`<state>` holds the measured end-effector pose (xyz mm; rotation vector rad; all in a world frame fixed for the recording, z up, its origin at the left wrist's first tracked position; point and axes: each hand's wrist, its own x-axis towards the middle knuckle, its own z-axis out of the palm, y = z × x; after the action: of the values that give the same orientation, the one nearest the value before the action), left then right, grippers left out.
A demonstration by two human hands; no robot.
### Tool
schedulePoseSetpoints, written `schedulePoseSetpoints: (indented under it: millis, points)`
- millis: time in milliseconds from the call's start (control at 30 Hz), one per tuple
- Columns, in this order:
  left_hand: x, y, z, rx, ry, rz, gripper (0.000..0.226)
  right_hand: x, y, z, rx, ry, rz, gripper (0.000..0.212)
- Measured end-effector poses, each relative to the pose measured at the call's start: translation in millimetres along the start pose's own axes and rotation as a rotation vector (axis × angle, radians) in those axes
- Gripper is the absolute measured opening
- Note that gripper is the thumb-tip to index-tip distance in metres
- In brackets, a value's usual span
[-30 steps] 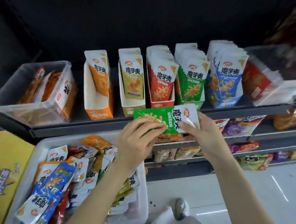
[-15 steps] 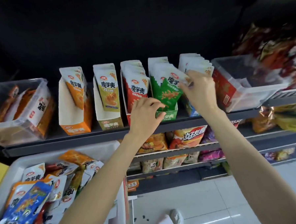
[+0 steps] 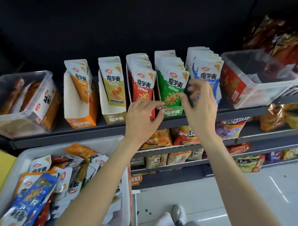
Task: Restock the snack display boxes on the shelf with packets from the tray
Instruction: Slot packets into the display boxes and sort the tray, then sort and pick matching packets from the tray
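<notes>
Reaching up to the shelf, both bare hands hover in front of the green display box. The left hand sits low before the red box and the green one, fingers loosely curled and spread, nothing in its grip. The right hand is blurred; its fingers are bent near the lower right edge of the front green packet, and I cannot tell whether they pinch it or are merely close to it. That packet stands upright at the front of the row in the green box, leaning slightly back with the others. Beside it to the right stand the blue packets, and to the left the red, olive and orange ones, each in its own box. Below on the left, the white tray holds a loose heap of mixed packets, a blue one on top.
</notes>
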<state>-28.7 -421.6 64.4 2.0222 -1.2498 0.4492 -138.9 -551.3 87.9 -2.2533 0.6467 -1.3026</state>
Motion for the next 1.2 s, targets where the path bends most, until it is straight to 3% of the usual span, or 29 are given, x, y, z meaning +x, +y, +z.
schedulePoseSetpoints:
  millis: [67, 167, 267, 467, 667, 800, 900, 1067, 1133, 1200]
  points:
    - [-22, -4, -19, -0.100, 0.133, -0.033, 0.021, -25, -22, -1, 0.092, -0.093, -0.002, 0.022]
    - [-66, -18, -55, -0.214, 0.229, -0.171, 0.021, -61, -44, 17, 0.135, -0.417, -0.059, 0.017]
    - [-116, -48, -88, -0.110, 0.132, -0.321, 0.024, -93, -60, 51, 0.103, -0.757, -0.171, 0.022]
    - [-214, -119, -150, 0.352, -0.144, -0.567, 0.028, -147, -110, 118, 0.124, -1.060, -0.359, 0.035]
    - [-276, -155, -187, 0.453, -0.228, -0.815, 0.043, -189, -159, 187, 0.171, -1.206, -0.535, 0.041]
    - [-285, -167, -192, 0.399, -0.302, -0.809, 0.051, -197, -187, 223, 0.160, -1.274, -0.617, 0.045]
    - [-282, -172, -195, 0.357, -0.380, -0.702, 0.052, -198, -197, 234, 0.058, -1.360, -0.673, 0.061]
    - [-278, -179, -194, 0.287, -0.395, -0.498, 0.058, -200, -190, 227, -0.079, -1.311, -0.610, 0.075]
    - [-275, -175, -186, 0.327, -0.329, -0.444, 0.067, -203, -186, 219, -0.123, -1.234, -0.513, 0.066]
    - [-268, -163, -179, 0.315, -0.161, -0.479, 0.063, -202, -180, 208, -0.037, -1.154, -0.261, 0.047]
